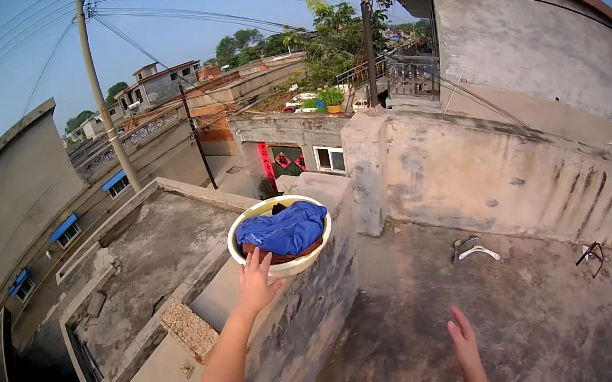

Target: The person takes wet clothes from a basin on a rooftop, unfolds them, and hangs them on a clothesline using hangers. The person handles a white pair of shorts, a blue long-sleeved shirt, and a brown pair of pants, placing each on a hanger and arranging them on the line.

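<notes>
A pale yellow basin point(303, 264) rests on top of the low concrete wall point(306, 321) ahead of me. Inside it lies a crumpled blue garment point(284, 227), with some dark reddish-brown cloth point(293, 255) showing beneath. My left hand point(257, 284) is at the basin's near left rim, its fingers spread and their tips by the cloth. Lower right, my right hand point(462, 337) hangs over the roof floor with fingers stretched out. It holds nothing and is well apart from the basin.
A rough brick-like block point(188, 331) sits on the wall top left of my arm. Left of the wall is a lower roof point(148, 246). On the floor to the right lie a white hanger-shaped piece point(478, 252) and other small objects point(593, 257), before a taller wall point(495, 186).
</notes>
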The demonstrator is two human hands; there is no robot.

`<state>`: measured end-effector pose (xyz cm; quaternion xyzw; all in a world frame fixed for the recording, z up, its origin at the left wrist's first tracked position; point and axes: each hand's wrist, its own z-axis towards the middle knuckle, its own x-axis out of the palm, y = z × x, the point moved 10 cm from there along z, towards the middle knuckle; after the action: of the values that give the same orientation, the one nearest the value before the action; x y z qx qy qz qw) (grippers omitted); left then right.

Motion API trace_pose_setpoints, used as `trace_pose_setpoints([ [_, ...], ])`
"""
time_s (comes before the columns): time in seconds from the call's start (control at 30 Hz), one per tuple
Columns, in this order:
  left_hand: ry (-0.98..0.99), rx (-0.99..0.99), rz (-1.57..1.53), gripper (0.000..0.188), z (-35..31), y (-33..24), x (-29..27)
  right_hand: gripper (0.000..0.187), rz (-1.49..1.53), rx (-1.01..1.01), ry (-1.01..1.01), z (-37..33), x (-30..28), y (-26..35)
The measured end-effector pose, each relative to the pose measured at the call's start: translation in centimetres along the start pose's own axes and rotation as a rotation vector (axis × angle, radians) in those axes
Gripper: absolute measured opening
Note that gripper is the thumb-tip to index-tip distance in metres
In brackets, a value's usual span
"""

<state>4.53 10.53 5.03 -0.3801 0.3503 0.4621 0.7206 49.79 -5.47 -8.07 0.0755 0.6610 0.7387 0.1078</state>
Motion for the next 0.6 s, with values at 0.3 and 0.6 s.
trace_pose_setpoints([
  [0.3, 0.194, -0.023, -0.001, 0.078, 13.4, 6.1, 4.1, 0.049, -0.157, 0.009, -0.073, 4.4, 5.1, 0.3],
  [0.6, 0.025, 0.307, -0.080, 0.030, 16.0, 6.0, 5.1, 0.049, -0.118, 0.127, -0.043, 5.6, 8.9, -1.9],
])
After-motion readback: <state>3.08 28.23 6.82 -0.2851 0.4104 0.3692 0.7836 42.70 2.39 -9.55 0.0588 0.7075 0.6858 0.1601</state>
